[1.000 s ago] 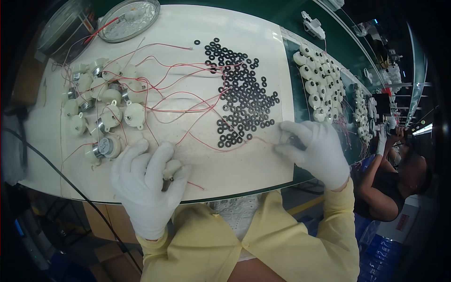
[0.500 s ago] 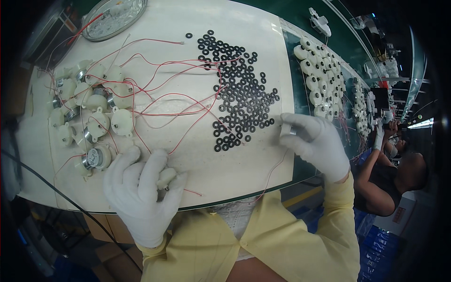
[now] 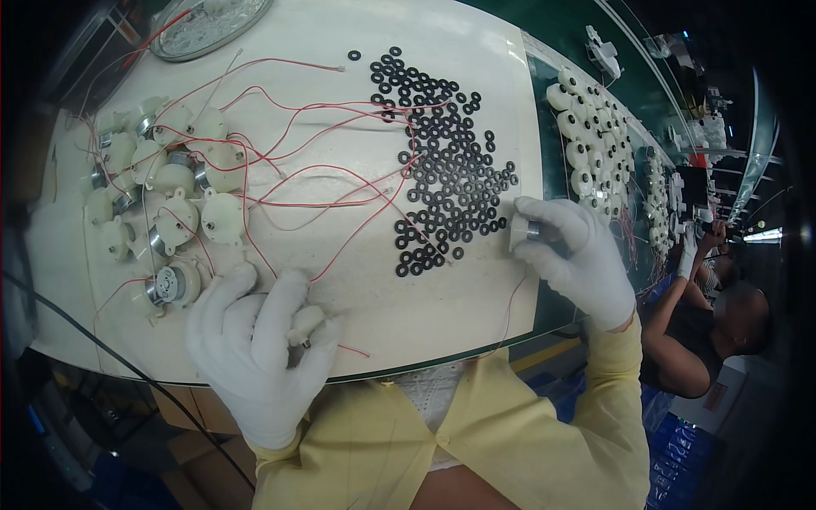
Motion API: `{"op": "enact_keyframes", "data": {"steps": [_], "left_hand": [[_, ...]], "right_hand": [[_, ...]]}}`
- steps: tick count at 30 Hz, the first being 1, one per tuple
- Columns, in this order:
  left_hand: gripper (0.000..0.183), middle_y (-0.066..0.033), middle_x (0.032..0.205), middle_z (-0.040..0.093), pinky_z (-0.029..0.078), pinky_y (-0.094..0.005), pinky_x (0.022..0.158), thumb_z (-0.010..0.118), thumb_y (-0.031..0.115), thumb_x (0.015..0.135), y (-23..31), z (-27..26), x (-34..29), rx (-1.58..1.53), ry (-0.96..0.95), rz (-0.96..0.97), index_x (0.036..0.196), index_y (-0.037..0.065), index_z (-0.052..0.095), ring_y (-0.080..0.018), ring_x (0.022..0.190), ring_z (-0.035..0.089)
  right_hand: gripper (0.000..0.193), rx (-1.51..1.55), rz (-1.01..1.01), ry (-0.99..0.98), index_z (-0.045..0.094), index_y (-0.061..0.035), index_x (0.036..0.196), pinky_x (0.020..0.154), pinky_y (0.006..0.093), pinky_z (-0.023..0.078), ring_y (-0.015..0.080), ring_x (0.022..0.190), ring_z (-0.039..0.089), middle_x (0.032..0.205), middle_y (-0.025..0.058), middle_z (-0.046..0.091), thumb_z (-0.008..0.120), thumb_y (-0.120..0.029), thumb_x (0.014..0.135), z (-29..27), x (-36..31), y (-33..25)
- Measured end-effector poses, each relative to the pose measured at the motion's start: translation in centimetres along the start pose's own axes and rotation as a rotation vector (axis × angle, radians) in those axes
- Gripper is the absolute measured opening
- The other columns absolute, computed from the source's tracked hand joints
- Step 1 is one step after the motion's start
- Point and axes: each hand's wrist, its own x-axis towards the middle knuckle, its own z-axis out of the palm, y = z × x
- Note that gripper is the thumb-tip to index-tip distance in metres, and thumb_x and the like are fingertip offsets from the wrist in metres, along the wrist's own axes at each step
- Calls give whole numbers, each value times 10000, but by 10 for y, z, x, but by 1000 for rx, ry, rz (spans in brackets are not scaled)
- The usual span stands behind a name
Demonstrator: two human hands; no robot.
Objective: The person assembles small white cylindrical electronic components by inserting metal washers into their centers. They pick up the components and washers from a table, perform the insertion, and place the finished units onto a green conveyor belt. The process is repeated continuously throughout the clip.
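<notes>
My left hand [image 3: 251, 357], in a white glove, is closed at the near edge of the white work surface [image 3: 408, 319]. Its thumb and forefinger pinch a small motor [image 3: 304, 325] with a cream plastic housing; much of it is hidden. My right hand [image 3: 582, 263], also gloved, pinches another small motor [image 3: 524, 230] by the right edge of that surface. That one shows a pale housing and a silver body, and a thin red wire trails down from it. Just left of my right hand lie many black rubber rings [image 3: 450, 183].
Several cream motors [image 3: 177, 223] with red wires [image 3: 319, 170] are piled at the left. A round metal tray [image 3: 208, 34] with clear pieces stands at the far left. Rows of cream parts with black rings [image 3: 591, 140] lie on the right. A co-worker [image 3: 697, 331] sits beyond.
The motor in my right hand has turned a little, and more of its silver body shows. My left hand keeps its pinch. The whole view has shifted slightly.
</notes>
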Motion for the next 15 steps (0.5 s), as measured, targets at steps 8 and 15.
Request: {"op": "enact_keyframes", "data": {"steps": [8, 15], "left_hand": [[519, -35, 986, 622, 420, -479, 976, 786, 145, 674, -1, 2, 2, 0, 21, 17, 1180, 123, 671, -326, 1102, 580], [552, -24, 927, 592, 446, -475, 905, 836, 291, 647, -3, -1, 5, -42, 29, 10, 1159, 156, 682, -294, 1054, 589]], "right_hand": [[375, -27, -66, 65, 708, -104, 1111, 724, 368, 482, 262, 749, 652, 870, 65, 700, 814, -144, 754, 3, 3, 4], [484, -478, -165, 35, 665, -163, 1197, 838, 411, 431, 273, 906, 579, 931, 34, 606, 805, -149, 734, -7, 4, -22]]}}
